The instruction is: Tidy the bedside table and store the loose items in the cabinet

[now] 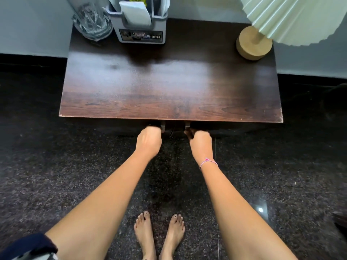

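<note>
Glass [92, 21], organiser [141, 32] and lamp [252, 44] lined the back of the tabletop [169, 87], whose long side ran left to right. Our left hand [149, 137] and right hand [201, 139] curled at the cabinet handles [162, 126]; we could not tell their grip.

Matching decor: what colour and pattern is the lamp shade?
The lamp shade is pale green, pleated; head view.

I wear a braided pink-and-white thread bracelet [208, 162] on my right wrist, a dark navy cloth sleeve [31, 243] on my left arm, and dark polish on the toenails [146, 214] of my bare feet [173, 235].
</note>
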The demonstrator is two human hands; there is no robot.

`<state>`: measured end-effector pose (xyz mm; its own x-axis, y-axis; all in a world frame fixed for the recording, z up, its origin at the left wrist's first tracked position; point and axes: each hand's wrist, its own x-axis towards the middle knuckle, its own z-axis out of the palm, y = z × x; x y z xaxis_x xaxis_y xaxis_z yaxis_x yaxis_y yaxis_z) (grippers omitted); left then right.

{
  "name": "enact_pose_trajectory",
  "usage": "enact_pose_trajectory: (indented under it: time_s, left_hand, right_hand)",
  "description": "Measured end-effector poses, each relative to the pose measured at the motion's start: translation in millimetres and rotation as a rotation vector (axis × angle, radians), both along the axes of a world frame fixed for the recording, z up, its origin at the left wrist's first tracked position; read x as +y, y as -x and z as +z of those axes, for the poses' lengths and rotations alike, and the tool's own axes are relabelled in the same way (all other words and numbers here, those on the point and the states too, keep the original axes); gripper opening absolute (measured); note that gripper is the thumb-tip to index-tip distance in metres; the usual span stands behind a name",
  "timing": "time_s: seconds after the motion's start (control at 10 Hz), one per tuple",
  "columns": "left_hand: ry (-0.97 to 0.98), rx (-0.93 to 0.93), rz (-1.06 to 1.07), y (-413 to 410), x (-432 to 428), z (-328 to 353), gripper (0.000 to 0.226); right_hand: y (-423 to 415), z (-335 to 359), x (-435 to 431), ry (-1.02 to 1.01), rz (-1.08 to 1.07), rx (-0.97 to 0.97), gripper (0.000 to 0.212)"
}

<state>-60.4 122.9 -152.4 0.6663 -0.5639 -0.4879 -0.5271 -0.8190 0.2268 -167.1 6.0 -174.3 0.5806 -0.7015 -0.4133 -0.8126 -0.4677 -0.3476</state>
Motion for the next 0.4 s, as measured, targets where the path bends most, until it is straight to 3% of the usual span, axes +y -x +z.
enact_pose_trajectory:
  time_s: [0.1, 0.3, 0.4]
  left_hand:
    - [-0.036, -0.074, -0.051, 4, -2, 15, 0.018]
    - [0.034, -0.211, -0.139, 17, 11, 43, 0.022]
    - [0.022, -0.214, -0.188, 24, 20, 58, 0.038]
  right_hand:
    - [3, 17, 4, 0.063, 0.08, -0.01, 0.02]
    - [19, 50, 4, 0.145, 0.248, -0.123, 0.029]
    - [30, 70, 3, 0.134, 0.27, -0.067, 0.042]
